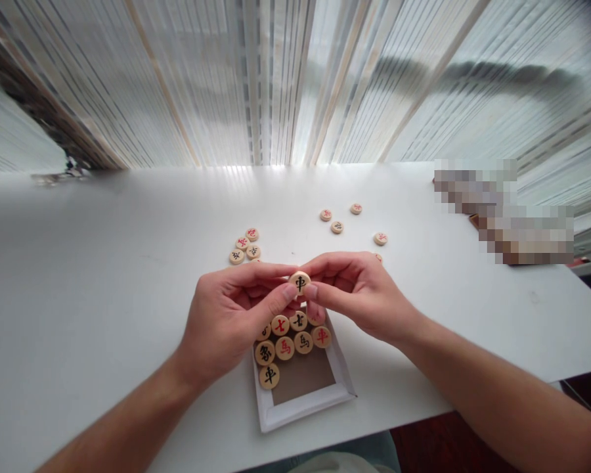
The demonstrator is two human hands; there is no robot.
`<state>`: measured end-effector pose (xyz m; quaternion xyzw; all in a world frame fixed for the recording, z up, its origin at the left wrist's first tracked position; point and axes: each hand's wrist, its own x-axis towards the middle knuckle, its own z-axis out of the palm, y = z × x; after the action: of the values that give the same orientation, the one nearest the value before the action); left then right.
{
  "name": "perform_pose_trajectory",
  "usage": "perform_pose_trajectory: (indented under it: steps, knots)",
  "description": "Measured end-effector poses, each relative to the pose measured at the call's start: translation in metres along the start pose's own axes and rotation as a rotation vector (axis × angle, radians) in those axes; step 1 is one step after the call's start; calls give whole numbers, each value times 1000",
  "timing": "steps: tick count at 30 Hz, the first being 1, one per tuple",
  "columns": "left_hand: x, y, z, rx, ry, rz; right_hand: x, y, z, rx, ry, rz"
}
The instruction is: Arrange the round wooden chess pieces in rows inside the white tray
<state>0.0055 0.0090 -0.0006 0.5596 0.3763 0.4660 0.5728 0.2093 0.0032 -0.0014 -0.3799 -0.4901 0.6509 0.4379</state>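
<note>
Between the fingertips of my left hand [231, 315] and my right hand [359, 289] is a round wooden Chinese chess piece [300, 282] with a black character facing me. Both hands pinch it by its edges, above a shallow white box [306, 404] with a brown bottom. In the box lie several pieces in rows, among them a black-marked piece [269, 376] alone at the left of the nearest row, and a red-marked piece [322, 337] at the right of the row behind it. My hands partly hide the far rows.
On the white table [128, 276], a cluster of chess pieces [242, 244] lies behind my left hand. Several more pieces [337, 227] are scattered farther back and right. Two blurred-out objects [522, 233] rest at the right edge. A striped curtain [276, 85] hangs behind the table.
</note>
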Motion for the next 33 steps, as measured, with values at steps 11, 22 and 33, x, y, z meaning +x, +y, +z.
perform_pose_trajectory:
  steps: [11, 22, 33]
  knots:
    - [-2, -6, -2, 218, 84, 143, -1, 8, -1, -441, 159, -450]
    - [2, -2, -1, -71, 64, 23, 2, 4, -5, 55, 58, -69]
    - [1, 0, -1, -22, 28, -14, 3, 5, -4, 76, 29, -49]
